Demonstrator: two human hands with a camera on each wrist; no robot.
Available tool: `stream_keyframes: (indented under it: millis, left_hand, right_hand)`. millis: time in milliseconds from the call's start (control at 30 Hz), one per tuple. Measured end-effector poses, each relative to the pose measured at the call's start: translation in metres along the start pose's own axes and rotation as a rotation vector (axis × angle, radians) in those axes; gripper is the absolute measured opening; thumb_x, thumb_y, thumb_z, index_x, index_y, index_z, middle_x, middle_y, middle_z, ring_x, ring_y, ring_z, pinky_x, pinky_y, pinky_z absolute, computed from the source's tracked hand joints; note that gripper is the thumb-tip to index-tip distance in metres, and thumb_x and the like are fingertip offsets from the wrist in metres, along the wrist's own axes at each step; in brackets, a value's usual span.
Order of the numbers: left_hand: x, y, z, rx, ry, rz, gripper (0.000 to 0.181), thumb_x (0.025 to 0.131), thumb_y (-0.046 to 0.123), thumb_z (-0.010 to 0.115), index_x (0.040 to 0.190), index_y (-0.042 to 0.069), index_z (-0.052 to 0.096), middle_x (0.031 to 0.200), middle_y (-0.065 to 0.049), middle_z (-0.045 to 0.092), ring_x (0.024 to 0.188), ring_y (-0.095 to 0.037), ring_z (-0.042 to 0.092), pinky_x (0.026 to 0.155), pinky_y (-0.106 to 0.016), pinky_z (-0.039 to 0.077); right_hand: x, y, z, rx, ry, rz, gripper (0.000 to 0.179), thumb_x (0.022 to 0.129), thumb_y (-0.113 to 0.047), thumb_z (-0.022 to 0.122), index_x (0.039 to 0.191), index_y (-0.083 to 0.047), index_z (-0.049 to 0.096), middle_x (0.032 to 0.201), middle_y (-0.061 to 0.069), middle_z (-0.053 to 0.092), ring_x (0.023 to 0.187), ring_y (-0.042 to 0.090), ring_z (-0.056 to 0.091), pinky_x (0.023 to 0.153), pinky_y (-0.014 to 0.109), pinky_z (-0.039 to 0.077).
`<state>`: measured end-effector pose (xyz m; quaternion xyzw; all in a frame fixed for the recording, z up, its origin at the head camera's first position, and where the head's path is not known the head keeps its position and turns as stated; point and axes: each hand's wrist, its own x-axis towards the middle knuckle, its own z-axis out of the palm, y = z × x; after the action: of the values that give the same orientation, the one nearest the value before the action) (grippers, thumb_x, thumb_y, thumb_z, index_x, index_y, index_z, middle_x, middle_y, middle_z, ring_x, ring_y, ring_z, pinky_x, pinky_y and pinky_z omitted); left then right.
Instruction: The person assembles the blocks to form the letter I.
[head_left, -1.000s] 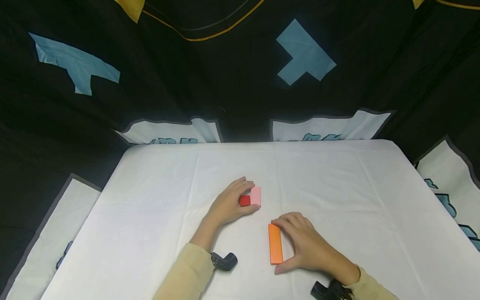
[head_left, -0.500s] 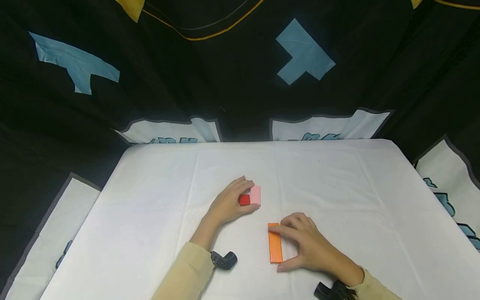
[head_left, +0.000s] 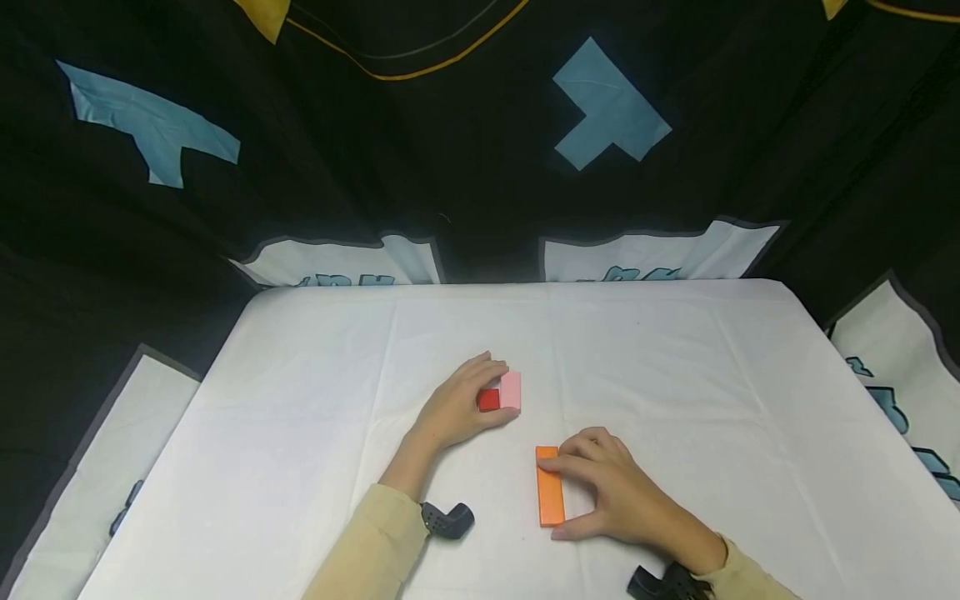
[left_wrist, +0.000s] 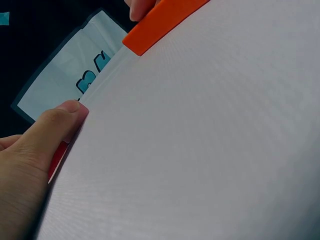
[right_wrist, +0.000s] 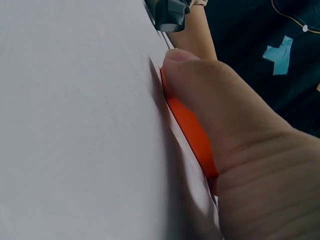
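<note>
My left hand (head_left: 450, 410) holds a pink block (head_left: 511, 390) with the thumb at its near end and fingers at its far end. A smaller red block (head_left: 489, 400) sits against the pink one's left side, within the curve of that hand. Lower right, my right hand (head_left: 618, 487) grips a long orange block (head_left: 550, 492). The thumb lies at the block's near end and the index finger reaches over its top. In the right wrist view the thumb covers part of the orange block (right_wrist: 190, 132). The left wrist view shows only a sliver of the red block (left_wrist: 57, 159).
A white cloth covers the table (head_left: 675, 358). Black curtain (head_left: 480, 167) with pale blue patches hangs behind it and down both sides. Dark wrist cameras (head_left: 448, 522) are strapped at both sleeves.
The right index finger has shifted from the orange block's far end onto its top. The right hand has slid slightly to the right. Left hand and blocks look unmoved.
</note>
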<state>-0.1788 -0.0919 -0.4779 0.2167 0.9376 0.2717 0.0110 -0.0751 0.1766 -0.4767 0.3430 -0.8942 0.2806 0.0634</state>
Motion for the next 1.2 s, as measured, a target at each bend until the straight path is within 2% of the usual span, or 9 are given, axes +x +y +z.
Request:
stream_keyframes:
  millis: [433, 667, 967, 1200]
  left_hand:
    - [-0.0001, -0.0004, 0.0004, 0.002, 0.003, 0.004, 0.072, 0.083, 0.061, 0.070, 0.143, 0.026, 0.052, 0.155, 0.001, 0.045, 0.148, -0.018, 0.034, 0.118, -0.046, 0.037]
    - [-0.0007, -0.0002, 0.0006, 0.001, 0.017, 0.012, 0.071, 0.083, 0.060, 0.070, 0.142, 0.025, 0.053, 0.155, -0.001, 0.046, 0.148, -0.020, 0.036, 0.117, -0.048, 0.039]
    - [-0.0005, 0.0009, 0.0005, 0.005, 0.002, -0.004, 0.071, 0.083, 0.059, 0.070, 0.144, 0.026, 0.052, 0.156, 0.000, 0.044, 0.148, -0.018, 0.034, 0.118, -0.047, 0.038]
    - [-0.0005, 0.0010, 0.0003, 0.002, 0.005, -0.003, 0.071, 0.083, 0.060, 0.070, 0.143, 0.027, 0.052, 0.156, 0.000, 0.045, 0.148, -0.019, 0.035, 0.117, -0.047, 0.038]
  right_hand:
    - [-0.0001, -0.0048, 0.0006, 0.001, 0.000, 0.040, 0.071, 0.063, -0.067, 0.082, 0.124, -0.036, 0.066, 0.112, -0.024, 0.055, 0.115, 0.004, 0.041, 0.093, 0.037, 0.041]
    - [-0.0010, -0.0018, 0.0018, 0.014, -0.009, 0.040, 0.070, 0.064, -0.065, 0.082, 0.126, -0.038, 0.064, 0.113, -0.025, 0.054, 0.115, 0.003, 0.041, 0.093, 0.038, 0.041]
    - [-0.0018, 0.0015, -0.0004, 0.004, -0.015, 0.011, 0.070, 0.067, -0.063, 0.082, 0.130, -0.039, 0.063, 0.114, -0.025, 0.053, 0.115, 0.003, 0.041, 0.091, 0.036, 0.041]
    - [-0.0019, 0.0008, -0.0020, 0.005, -0.036, 0.031, 0.071, 0.067, -0.067, 0.080, 0.130, -0.039, 0.062, 0.116, -0.025, 0.054, 0.117, 0.004, 0.041, 0.093, 0.038, 0.041]
